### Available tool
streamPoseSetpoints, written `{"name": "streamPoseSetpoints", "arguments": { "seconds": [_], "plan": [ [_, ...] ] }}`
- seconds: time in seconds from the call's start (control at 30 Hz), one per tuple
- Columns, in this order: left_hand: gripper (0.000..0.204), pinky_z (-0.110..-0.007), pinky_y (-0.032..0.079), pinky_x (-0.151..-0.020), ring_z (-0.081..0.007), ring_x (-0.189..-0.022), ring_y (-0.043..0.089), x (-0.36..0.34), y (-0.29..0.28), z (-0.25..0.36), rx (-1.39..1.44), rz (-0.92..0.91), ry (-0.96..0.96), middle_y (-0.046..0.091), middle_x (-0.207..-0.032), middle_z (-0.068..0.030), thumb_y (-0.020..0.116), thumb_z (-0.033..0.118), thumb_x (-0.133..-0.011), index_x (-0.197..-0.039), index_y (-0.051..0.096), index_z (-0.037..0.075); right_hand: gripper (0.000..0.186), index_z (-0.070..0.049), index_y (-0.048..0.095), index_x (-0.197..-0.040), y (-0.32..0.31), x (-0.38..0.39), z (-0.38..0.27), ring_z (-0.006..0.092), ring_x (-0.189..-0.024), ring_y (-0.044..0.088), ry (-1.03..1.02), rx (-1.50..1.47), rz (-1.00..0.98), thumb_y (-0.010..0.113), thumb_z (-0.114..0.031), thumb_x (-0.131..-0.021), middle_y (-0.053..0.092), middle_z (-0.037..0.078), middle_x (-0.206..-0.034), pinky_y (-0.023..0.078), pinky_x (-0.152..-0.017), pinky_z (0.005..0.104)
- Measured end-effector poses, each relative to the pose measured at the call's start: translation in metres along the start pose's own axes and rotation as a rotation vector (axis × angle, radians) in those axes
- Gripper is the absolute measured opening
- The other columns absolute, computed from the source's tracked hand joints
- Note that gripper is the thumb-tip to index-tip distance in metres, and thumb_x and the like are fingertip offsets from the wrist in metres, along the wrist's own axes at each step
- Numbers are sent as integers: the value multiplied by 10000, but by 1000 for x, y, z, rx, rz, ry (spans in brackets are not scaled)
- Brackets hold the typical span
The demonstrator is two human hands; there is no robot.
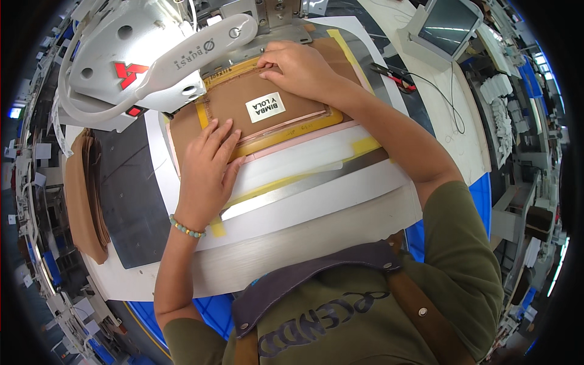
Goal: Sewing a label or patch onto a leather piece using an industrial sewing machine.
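Note:
A brown sheet, leather-like, with a pale printed label lies in a yellow template frame under the head of a sewing machine. My left hand rests open, its fingers stretched over the frame's near left corner and the sheet's edge. At the far edge of the brown sheet, my right hand is curled, thumb and forefinger drawn together close to the stitched border. Whatever sits between those fingertips is too small to make out.
A curved white handle arches over the machine. At the left stands a stack of brown sheets beside a dark board. Red-handled pliers or snips lie at the right, near a tilted screen with a cable.

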State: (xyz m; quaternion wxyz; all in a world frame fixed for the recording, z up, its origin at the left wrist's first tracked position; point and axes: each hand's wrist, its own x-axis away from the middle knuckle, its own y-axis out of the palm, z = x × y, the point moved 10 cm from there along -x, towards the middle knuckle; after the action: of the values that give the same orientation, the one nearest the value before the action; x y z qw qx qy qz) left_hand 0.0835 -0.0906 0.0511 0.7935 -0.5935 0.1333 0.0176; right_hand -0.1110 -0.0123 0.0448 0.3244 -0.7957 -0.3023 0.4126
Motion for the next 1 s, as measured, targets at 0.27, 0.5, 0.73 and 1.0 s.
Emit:
{"name": "streamPoseSetpoints", "arguments": {
  "seconds": [0.27, 0.5, 0.73, 1.0],
  "plan": [
    [440, -476, 395, -1110, -379, -1406, 464, 18, -4, -9, -4, -15, -50, 559, -1479, -142, 702, 170, -940, -1348, 623, 24, 125, -68, 694, -897, 11, -4, -4, 278, -958, 645, -98, 104, 46, 712, -192, -900, 642, 65, -953, 547, -801, 420],
    [451, -458, 369, -1159, -338, -1442, 447, 10, 0, -7, 19, -23, -60, 537, -1518, -104, 701, 142, -936, -1370, 618, 52, 148, -50, 648, -887, -7, -9, 8, 307, -948, 635, -75, 50, 155, 697, -186, -921, 640, 95, -942, 529, -791, 433],
    [460, -462, 384, -1117, -359, -1409, 470, 11, -1, -2, 3, -8, -31, 543, -1504, -127, 712, 174, -937, -1367, 618, 38, 136, -62, 672, -876, -6, -5, 13, 297, -960, 642, 52, -74, 28, 660, -184, -935, 647, 84, -942, 529, -816, 430],
    [479, -468, 382, -1127, -359, -1408, 474, 4, 0, -2, 21, -7, -38, 540, -1501, -143, 713, 175, -931, -1375, 607, 31, 125, -46, 651, -878, 16, -6, -10, 290, -975, 639, -182, 193, 55, 692, -162, -899, 630, 83, -963, 564, -813, 422]
  ]
}}
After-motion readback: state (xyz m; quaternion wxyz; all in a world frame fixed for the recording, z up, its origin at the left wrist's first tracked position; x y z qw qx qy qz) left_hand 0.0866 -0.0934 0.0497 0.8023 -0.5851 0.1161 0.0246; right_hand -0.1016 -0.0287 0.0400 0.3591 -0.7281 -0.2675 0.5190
